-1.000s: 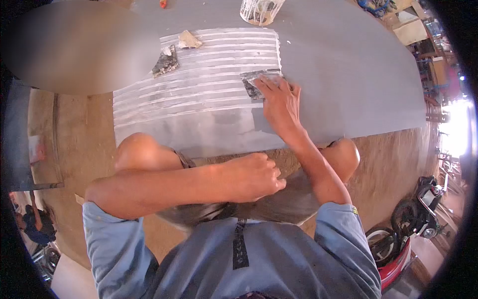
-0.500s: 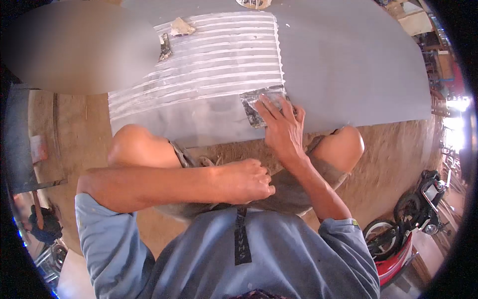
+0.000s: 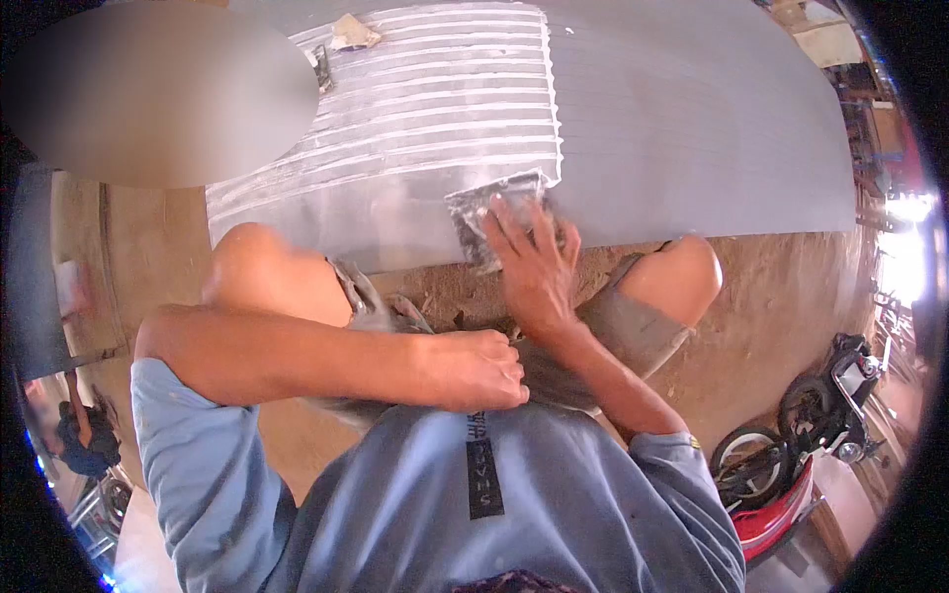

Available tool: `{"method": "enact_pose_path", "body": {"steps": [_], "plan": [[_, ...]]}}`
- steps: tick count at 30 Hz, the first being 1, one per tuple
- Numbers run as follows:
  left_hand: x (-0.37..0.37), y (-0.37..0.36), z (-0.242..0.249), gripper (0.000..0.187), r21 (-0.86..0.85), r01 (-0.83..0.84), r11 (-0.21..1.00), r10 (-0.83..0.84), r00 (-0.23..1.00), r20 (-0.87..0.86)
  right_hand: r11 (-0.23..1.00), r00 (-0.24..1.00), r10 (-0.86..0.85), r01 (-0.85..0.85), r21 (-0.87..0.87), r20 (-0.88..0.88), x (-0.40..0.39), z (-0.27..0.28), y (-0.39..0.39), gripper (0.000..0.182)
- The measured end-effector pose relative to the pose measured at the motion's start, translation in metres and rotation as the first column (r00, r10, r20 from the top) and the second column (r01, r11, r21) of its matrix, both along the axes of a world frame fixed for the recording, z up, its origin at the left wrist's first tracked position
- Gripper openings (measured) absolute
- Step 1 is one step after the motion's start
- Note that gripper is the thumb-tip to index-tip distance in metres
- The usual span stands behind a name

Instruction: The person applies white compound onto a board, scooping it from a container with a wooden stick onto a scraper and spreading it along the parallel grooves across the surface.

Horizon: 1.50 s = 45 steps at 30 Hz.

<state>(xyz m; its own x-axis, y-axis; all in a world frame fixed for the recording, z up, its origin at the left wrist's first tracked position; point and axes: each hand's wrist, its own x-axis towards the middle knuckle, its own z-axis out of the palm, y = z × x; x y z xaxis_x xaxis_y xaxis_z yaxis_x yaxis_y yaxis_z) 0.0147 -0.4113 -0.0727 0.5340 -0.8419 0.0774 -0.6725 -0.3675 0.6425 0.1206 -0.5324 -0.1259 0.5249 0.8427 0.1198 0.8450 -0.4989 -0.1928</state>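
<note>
The striped board [image 3: 692, 148] lies before you. Your left hand [image 3: 479, 371] is fisted, any contents hidden; your right hand [image 3: 537, 272] spreads its fingers over the sheet [image 3: 467, 219] at the board's near edge: press evenly, keep it flat.

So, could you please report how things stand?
Right hand on dark sheet, at near edge of panel. Left hand curled, off panel. Tan scrap clear of sheet.
</note>
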Motion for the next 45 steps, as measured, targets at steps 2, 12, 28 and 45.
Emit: {"method": "enact_pose_path", "body": {"steps": [2,12,28,45], "plan": [[-0.005,0.0,0.003,0.014,0.022,0.004,1.0,-0.005,1.0,0.029,0.998,0.999,0.02,-0.021,-0.052,-0.03,-0.017,0.0,-0.013,0.061],[-0.009,0.011,0.016,0.009,-0.109,-0.017,0.994,0.019,1.0,0.02,0.995,0.999,0.029,-0.033,-0.091,-0.044,0.023,0.051,0.034,0.049],[0.011,0.014,0.004,0.014,-0.005,-0.036,0.999,0.036,0.997,0.063,0.991,0.983,-0.059,0.037,0.125,0.177,0.139,0.031,0.054,0.057],[0.03,0.016,-0.013,0.019,-0.015,-0.263,0.965,0.263,0.961,0.082,0.986,0.99,-0.127,0.132,-0.097,0.065,0.241,0.028,0.123,0.047]]}}
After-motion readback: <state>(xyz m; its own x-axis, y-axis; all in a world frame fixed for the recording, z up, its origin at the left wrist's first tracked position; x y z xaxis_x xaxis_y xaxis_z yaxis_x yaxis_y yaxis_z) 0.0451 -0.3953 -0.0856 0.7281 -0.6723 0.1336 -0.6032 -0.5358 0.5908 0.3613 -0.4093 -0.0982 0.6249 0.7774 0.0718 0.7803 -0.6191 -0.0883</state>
